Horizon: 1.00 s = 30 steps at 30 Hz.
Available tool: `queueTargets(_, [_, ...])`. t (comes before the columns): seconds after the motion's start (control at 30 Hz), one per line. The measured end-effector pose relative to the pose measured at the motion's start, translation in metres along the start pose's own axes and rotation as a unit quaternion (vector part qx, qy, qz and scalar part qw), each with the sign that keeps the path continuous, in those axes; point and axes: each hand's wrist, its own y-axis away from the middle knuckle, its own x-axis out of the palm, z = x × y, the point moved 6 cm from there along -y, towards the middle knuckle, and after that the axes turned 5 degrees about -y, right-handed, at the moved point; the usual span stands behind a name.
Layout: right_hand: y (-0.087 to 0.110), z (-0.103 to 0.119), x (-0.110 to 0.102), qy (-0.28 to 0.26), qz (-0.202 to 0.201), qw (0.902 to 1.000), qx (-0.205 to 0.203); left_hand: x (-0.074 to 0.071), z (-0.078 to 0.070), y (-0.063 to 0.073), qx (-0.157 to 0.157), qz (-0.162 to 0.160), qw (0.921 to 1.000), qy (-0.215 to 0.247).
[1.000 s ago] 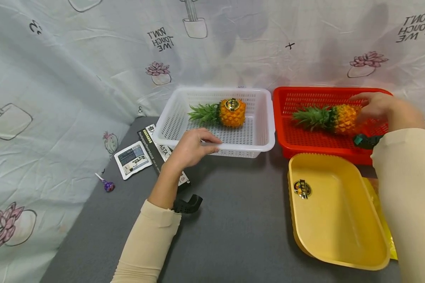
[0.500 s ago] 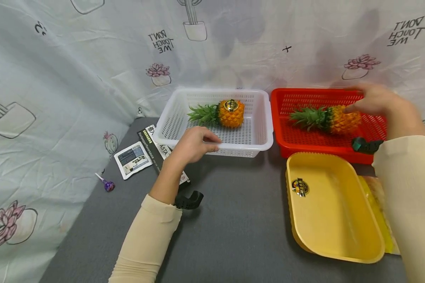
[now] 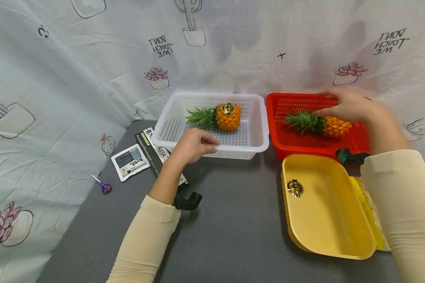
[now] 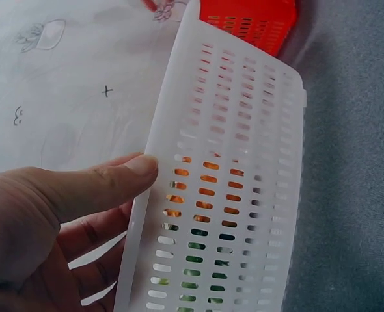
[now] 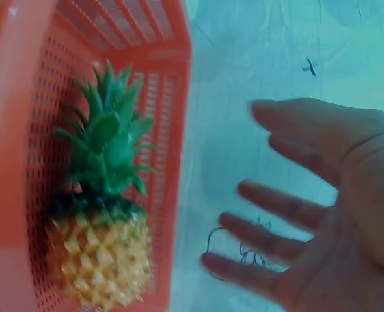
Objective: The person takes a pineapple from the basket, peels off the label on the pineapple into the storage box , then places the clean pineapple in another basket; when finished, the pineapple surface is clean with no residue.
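My left hand (image 3: 194, 146) pinches the near rim of the white basket (image 3: 230, 151), thumb outside and fingers over the inner side, as the left wrist view shows. A pineapple (image 3: 228, 120) with a round sticker lies on its side in that basket, leaves to the left. Above the red basket (image 3: 304, 152) hovers my right hand (image 3: 350, 105), its fingers spread and holding nothing. Inside the red basket lies another pineapple (image 5: 99, 257), leaves to the left in the head view; the right wrist view shows the hand apart from it.
A yellow tray (image 3: 326, 220) with a sticker stands before the red basket, and a yellow packet (image 3: 370, 212) sticks out from its right side. At left lie a white sachet (image 3: 130, 162), a dark box (image 3: 152, 155) and a lollipop (image 3: 105, 187). A printed curtain (image 3: 233, 51) hangs behind.
My right hand has moved up and left from the pineapple's right end to above the red basket. The left hand stays on the white rim. The head view has shifted slightly.
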Motion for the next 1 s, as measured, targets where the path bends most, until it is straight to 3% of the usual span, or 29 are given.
queueTargets(0.23, [-0.002,0.02,0.014,-0.092,-0.064,0.9936,-0.01,0.006,0.004,0.0,-0.023,0.002,0.9997,0.004])
queueTargets(0.6, [-0.014,0.052,0.039,-0.144,-0.03,0.9887,-0.029,0.006,0.006,0.003,-0.017,-0.009,0.9998,0.011])
queueTargets(0.87, [-0.024,0.077,0.059,-0.184,-0.007,0.9829,-0.011,0.004,0.003,0.006,0.056,-0.008,0.998,-0.03])
queueTargets(1.0, [-0.031,0.091,0.064,-0.207,0.0,0.9782,-0.013,-0.003,0.005,0.013,0.08,-0.022,0.9965,-0.008])
